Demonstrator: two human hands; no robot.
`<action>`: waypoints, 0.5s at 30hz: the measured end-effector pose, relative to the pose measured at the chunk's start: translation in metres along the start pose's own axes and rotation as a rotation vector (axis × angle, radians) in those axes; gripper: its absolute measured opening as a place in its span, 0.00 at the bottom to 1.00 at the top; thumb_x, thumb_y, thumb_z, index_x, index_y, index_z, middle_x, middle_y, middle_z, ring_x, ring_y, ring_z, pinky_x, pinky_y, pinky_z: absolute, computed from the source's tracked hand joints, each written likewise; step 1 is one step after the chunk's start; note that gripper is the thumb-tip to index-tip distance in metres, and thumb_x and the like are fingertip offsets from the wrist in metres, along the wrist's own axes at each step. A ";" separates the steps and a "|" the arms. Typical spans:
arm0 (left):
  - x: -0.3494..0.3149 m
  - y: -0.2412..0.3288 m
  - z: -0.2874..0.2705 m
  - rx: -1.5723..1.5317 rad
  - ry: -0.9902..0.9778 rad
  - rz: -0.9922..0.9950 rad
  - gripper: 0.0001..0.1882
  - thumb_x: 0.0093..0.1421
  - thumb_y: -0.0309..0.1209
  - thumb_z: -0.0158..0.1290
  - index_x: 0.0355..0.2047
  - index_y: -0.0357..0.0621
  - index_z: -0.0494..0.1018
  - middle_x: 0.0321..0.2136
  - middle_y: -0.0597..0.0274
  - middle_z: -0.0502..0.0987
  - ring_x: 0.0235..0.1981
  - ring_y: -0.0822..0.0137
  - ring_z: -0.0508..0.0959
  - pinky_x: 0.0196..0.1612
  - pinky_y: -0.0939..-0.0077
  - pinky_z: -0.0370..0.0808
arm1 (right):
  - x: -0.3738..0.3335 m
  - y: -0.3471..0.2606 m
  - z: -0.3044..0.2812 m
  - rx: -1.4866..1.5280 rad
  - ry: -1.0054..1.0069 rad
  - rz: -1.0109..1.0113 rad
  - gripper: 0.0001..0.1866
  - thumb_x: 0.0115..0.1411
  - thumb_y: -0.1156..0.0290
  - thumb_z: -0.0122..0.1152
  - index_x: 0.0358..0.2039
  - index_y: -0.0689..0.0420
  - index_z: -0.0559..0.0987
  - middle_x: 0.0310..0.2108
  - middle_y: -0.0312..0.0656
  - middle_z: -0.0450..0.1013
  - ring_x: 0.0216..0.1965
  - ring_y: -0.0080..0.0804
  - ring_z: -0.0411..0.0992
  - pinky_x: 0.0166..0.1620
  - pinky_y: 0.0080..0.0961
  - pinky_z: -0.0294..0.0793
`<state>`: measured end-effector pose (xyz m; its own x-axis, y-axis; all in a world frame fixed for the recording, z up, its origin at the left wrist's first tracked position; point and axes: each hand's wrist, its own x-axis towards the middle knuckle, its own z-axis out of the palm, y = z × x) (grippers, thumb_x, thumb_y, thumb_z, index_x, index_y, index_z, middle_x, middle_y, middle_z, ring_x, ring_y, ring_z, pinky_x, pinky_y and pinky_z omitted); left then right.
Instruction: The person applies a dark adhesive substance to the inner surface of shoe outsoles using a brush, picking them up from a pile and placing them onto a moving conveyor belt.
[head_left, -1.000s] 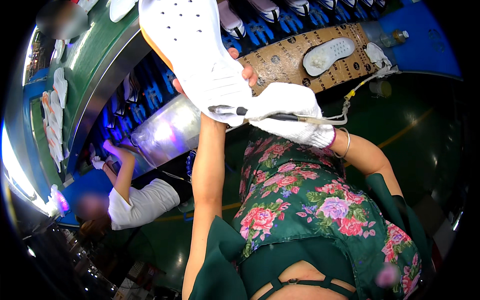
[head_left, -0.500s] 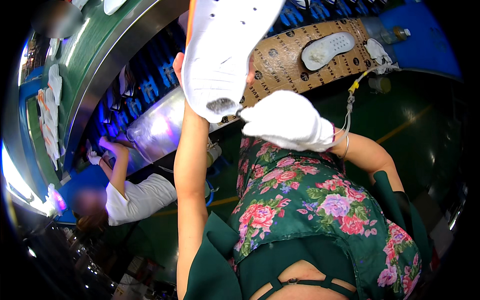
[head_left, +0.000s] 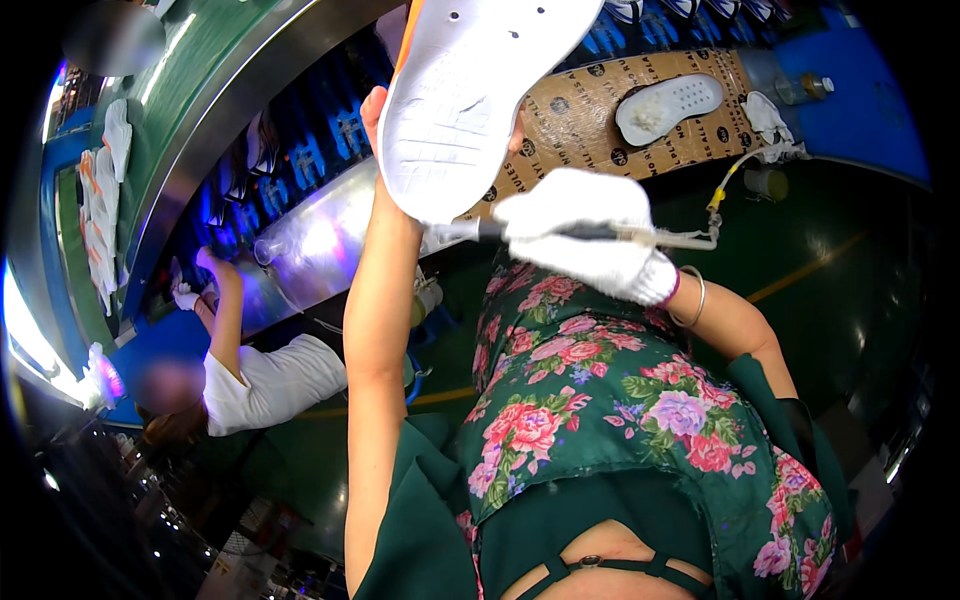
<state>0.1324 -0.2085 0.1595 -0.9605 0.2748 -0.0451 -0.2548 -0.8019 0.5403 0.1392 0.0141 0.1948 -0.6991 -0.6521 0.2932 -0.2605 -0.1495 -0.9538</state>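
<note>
A white shoe sole [head_left: 450, 140] with an orange edge is raised in front of me, its heel end toward me. My left hand [head_left: 374, 118] is closed round it from behind; the thumb and a fingertip show at its sides, and the sole hides the rest. In a white knit glove, my right hand [head_left: 590, 235] is closed on a brush [head_left: 488, 231] with a dark handle and a pale, blurred tip. That tip is at the heel's lower edge; I cannot tell if it touches. A thin clear tube [head_left: 690, 241] runs from the brush past my wrist.
Cardboard [head_left: 570, 110] covers the bench, with a grey sole piece [head_left: 690, 105] on it bearing whitish matter. A clear bottle [head_left: 805, 88] and a white cloth [head_left: 766, 117] are at right. White soles [head_left: 98, 225] line a green conveyor [head_left: 215, 40]. A co-worker in white [head_left: 280, 385] is at left.
My right hand has turned, and the brush has gone from the heel's face to its lower edge. The dark patch on the heel no longer shows. The sole has shifted slightly right and up.
</note>
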 end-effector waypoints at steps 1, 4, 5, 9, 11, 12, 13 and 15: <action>-0.005 -0.004 -0.013 0.009 0.096 0.021 0.62 0.47 0.80 0.44 0.61 0.31 0.64 0.41 0.41 0.72 0.32 0.52 0.71 0.31 0.62 0.65 | 0.004 -0.002 -0.003 -0.126 0.012 0.018 0.07 0.51 0.75 0.74 0.33 0.57 0.86 0.36 0.42 0.83 0.36 0.31 0.81 0.41 0.28 0.80; -0.009 -0.010 -0.028 -0.040 0.191 0.058 0.58 0.50 0.76 0.44 0.64 0.35 0.62 0.46 0.42 0.72 0.35 0.50 0.73 0.35 0.58 0.68 | -0.003 0.010 -0.001 0.074 -0.148 0.058 0.07 0.51 0.77 0.74 0.33 0.60 0.86 0.36 0.44 0.83 0.36 0.32 0.81 0.42 0.27 0.80; -0.011 -0.011 -0.028 -0.074 0.198 0.062 0.56 0.51 0.74 0.44 0.65 0.36 0.61 0.47 0.42 0.72 0.37 0.48 0.73 0.37 0.55 0.70 | -0.003 -0.001 -0.004 0.157 -0.136 0.227 0.08 0.51 0.77 0.74 0.33 0.61 0.86 0.36 0.43 0.83 0.37 0.30 0.80 0.42 0.27 0.79; -0.016 -0.026 0.001 -0.401 0.492 0.116 0.48 0.57 0.65 0.45 0.68 0.42 0.59 0.58 0.41 0.70 0.49 0.39 0.76 0.50 0.37 0.75 | 0.020 -0.001 -0.036 -0.158 0.047 0.056 0.08 0.53 0.78 0.72 0.34 0.63 0.85 0.37 0.44 0.83 0.38 0.28 0.80 0.43 0.26 0.79; -0.031 -0.040 0.009 -0.322 0.266 0.000 0.47 0.58 0.64 0.45 0.67 0.42 0.59 0.55 0.41 0.72 0.45 0.38 0.77 0.46 0.40 0.78 | 0.044 -0.001 -0.057 -0.407 0.078 -0.220 0.10 0.54 0.77 0.71 0.37 0.63 0.85 0.38 0.44 0.83 0.38 0.29 0.80 0.42 0.25 0.80; -0.035 -0.048 0.000 -0.261 0.192 -0.033 0.47 0.58 0.65 0.44 0.67 0.43 0.60 0.54 0.41 0.72 0.45 0.37 0.77 0.44 0.40 0.79 | 0.054 0.000 -0.066 -0.503 0.127 -0.310 0.10 0.55 0.77 0.71 0.39 0.63 0.85 0.38 0.44 0.82 0.38 0.30 0.81 0.42 0.24 0.80; -0.039 -0.060 -0.006 -0.262 0.247 -0.026 0.48 0.58 0.66 0.44 0.67 0.43 0.61 0.53 0.40 0.73 0.42 0.36 0.78 0.41 0.40 0.79 | 0.068 0.008 -0.079 -0.594 0.179 -0.390 0.11 0.55 0.77 0.70 0.39 0.62 0.85 0.38 0.44 0.82 0.38 0.31 0.81 0.41 0.24 0.80; -0.036 -0.072 0.006 -0.350 0.282 -0.058 0.49 0.57 0.67 0.44 0.66 0.41 0.61 0.51 0.40 0.73 0.40 0.36 0.78 0.40 0.41 0.78 | 0.079 0.011 -0.094 -0.695 0.216 -0.476 0.10 0.55 0.79 0.68 0.39 0.60 0.85 0.39 0.45 0.82 0.37 0.36 0.81 0.41 0.28 0.80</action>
<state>0.1861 -0.1576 0.1268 -0.9241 0.2088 -0.3201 -0.2856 -0.9339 0.2153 0.0182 0.0307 0.2137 -0.5056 -0.4695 0.7238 -0.8554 0.1637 -0.4913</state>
